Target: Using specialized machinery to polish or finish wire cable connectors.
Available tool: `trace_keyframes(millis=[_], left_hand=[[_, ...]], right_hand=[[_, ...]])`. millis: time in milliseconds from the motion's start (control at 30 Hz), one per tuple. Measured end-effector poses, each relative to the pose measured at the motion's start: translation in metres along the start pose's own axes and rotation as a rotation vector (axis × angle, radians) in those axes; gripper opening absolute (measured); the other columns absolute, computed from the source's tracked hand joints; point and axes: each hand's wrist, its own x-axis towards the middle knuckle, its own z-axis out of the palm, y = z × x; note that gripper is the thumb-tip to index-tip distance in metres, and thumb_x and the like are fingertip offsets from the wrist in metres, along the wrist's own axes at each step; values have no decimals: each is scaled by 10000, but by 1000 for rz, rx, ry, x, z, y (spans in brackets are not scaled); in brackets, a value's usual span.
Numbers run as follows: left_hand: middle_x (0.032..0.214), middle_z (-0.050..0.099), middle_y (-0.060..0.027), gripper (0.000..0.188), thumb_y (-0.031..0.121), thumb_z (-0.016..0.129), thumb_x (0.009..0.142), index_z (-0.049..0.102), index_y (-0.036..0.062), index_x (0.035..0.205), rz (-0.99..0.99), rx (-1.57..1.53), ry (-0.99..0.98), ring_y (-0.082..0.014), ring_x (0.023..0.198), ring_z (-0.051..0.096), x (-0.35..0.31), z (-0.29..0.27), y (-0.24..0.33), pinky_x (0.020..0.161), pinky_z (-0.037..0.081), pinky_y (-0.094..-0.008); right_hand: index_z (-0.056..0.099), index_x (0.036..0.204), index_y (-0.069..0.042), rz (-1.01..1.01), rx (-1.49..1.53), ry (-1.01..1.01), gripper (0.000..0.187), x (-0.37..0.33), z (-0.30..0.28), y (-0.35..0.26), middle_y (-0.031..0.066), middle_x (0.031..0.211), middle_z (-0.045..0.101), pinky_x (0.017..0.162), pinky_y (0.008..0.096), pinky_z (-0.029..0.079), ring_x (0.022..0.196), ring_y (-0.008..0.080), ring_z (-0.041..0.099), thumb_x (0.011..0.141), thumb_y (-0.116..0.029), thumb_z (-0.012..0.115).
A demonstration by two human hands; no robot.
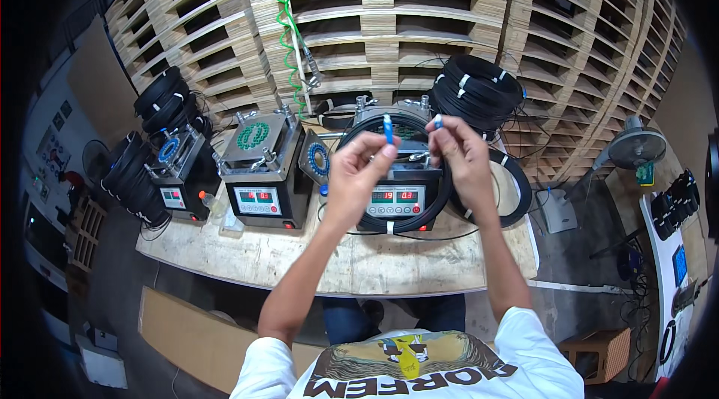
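Raised above the bench, my left hand [362, 168] pinches a blue fibre-optic cable connector [388, 131], its pale tip pointing up. Beside it, at about the same height, my right hand [463, 161] is closed with thumb and fingers round a small blue-and-white piece [438, 123], too small to make out fully. A gap separates the two pieces. Below and between my hands, a coil of black cable [447, 193] with white ties stands in front of a polishing machine [394, 209] with a red-digit display. The coil partly hides that machine.
Two more polishing machines [258, 203] [174, 197] stand to the left on the wooden bench [314, 260]. A bottle with an orange cap [213, 204] sits between them. Black cable coils [479, 88] are stacked at the back right. A green spiral hose [284, 17] hangs before wooden pallets [378, 21].
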Motion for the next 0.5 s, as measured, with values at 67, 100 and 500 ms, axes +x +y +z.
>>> trace_keyframes(millis=[67,100,500], left_hand=[[864,674,1,134,64,683,930,676,5,1050,-30,-19,-1,-34,752,598,-12,17,2,647,470,-180],[874,672,-24,160,40,684,922,629,-4,1065,10,-9,10,-53,767,615,-15,24,5,661,492,-194],[962,610,-100,340,-81,646,888,393,23,1092,158,76,52,-123,879,656,-17,20,-5,800,556,-245]], right_hand=[[635,1169,-7,37,213,43,272,-11,19,10,-18,815,592,640,216,443,726,44,522,999,-218,610],[639,1175,-5,57,259,65,277,-15,28,13,-22,811,591,641,216,444,728,45,524,993,-213,621],[661,1161,31,60,392,130,269,-26,46,13,35,985,667,810,252,513,892,93,621,922,-87,695]])
